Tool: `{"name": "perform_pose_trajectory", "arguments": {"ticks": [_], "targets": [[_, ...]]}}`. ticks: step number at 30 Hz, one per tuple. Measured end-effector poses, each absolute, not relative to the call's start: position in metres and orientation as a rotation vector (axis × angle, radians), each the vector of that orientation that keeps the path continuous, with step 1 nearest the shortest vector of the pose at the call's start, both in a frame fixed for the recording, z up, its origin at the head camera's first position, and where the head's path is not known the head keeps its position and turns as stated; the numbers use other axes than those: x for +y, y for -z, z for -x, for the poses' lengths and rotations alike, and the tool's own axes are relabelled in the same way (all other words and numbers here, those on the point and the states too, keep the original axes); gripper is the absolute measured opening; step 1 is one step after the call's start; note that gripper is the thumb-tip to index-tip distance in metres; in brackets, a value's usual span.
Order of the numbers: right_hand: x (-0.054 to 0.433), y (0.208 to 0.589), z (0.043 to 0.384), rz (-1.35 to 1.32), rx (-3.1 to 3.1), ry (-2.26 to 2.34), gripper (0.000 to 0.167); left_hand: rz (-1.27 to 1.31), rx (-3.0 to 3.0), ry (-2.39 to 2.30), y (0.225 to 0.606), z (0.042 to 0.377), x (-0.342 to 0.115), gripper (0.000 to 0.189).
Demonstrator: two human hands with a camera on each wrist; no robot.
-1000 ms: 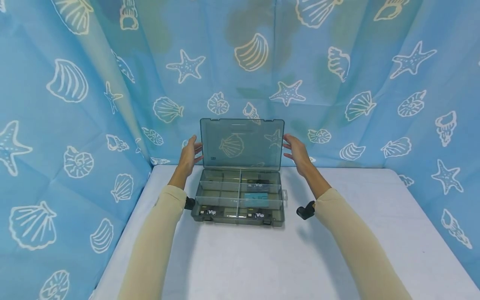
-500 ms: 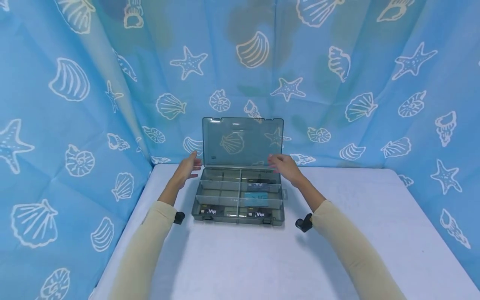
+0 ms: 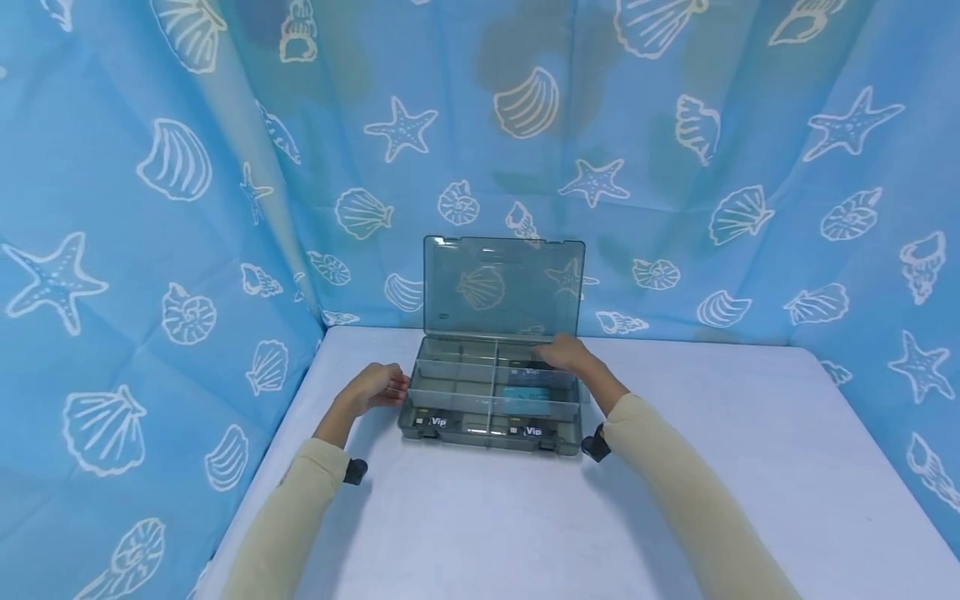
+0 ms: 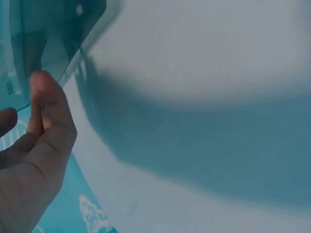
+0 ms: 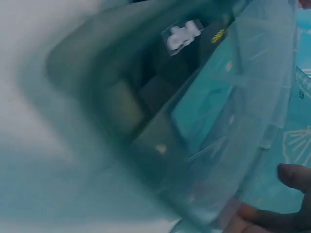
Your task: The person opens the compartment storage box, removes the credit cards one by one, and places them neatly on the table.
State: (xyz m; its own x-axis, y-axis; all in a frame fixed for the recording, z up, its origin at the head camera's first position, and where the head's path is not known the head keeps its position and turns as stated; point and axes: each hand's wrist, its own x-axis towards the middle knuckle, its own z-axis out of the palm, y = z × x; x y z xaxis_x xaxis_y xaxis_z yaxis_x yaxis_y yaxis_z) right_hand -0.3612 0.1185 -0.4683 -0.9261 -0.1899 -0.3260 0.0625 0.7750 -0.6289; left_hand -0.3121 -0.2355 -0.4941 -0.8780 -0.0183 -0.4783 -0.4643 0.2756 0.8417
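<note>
A translucent grey compartment box (image 3: pixel 461 433) stands on the table with its lid (image 3: pixel 517 287) raised at the back. Black cards marked "Vip" lie in the front-left (image 3: pixel 438 422), front-right (image 3: pixel 533 431) and back-right compartments. A blue card (image 3: pixel 527 400) lies in the middle right compartment. My left hand (image 3: pixel 372 386) is at the box's left side, fingertips near or touching its wall. My right hand (image 3: pixel 567 353) reaches over the back-right corner, partly covering the card there. In the right wrist view its thumb (image 5: pixel 295 176) and fingers stand apart; the fingertips are partly hidden by the box.
A white-covered table (image 3: pixel 480 517) carries the box. Behind and left of it hangs a blue curtain (image 3: pixel 465 150) with white shells and starfish; the raised lid stands close in front. A black wrist device (image 3: pixel 356 472) sits below the left hand, another (image 3: pixel 597 443) below the right.
Both hands have come down from beside the raised lid: the left to the box's left side, the right inward over the back-right compartment. The view has shifted slightly; the cards keep their places.
</note>
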Motion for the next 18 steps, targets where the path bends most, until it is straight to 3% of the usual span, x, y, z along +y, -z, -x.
{"name": "perform_pose_trajectory", "arguments": {"ticks": [5,18], "targets": [[0.107,0.469,0.367,0.035,2.508,0.967,0.074,0.476,2.122,-1.683,0.499,0.313,-0.235,0.027],[0.105,0.481,0.380,-0.178,2.417,1.179,0.064,0.561,2.093,-1.683,0.506,0.313,-0.235,0.024]]}}
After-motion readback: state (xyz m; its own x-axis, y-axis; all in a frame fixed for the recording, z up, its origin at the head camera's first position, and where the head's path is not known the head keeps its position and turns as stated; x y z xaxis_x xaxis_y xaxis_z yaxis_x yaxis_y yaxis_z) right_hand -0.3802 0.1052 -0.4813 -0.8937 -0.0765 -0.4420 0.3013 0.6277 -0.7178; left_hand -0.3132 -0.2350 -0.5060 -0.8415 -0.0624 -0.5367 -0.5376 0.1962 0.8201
